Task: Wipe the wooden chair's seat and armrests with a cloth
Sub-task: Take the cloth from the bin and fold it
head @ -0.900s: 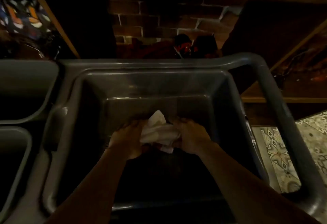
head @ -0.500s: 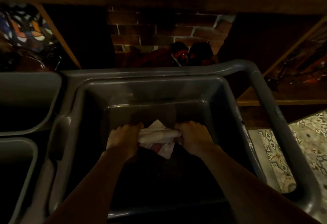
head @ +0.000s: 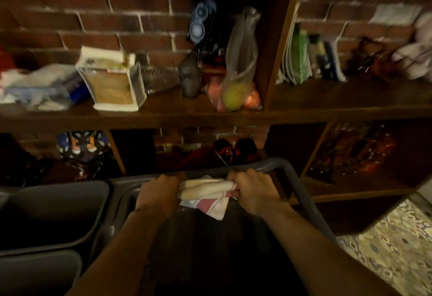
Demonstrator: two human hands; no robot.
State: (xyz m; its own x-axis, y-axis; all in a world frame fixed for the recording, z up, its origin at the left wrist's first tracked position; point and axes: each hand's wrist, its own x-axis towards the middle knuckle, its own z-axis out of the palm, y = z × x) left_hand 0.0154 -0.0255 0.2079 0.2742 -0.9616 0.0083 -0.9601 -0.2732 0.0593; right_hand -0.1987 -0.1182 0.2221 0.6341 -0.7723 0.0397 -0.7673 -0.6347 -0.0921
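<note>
A white cloth point(head: 205, 190) with red stripes is stretched and twisted between both hands above a dark grey tub point(head: 301, 193). My left hand point(head: 159, 195) grips its left end in a fist. My right hand point(head: 252, 193) grips its right end, and a loose striped corner hangs below. No wooden chair is in view.
A wooden shelf point(head: 210, 115) against a brick wall stands just beyond the tub, crowded with a box point(head: 112, 80), a bag of fruit point(head: 236, 85), books point(head: 308, 62) and rags. Two more grey bins point(head: 53, 211) sit at the left. Patterned tile floor point(head: 392, 246) shows at the lower right.
Both hands have lifted the cloth up out of the tub to its far rim and pulled it taut. The view has tilted upward, bringing the upper shelf into sight.
</note>
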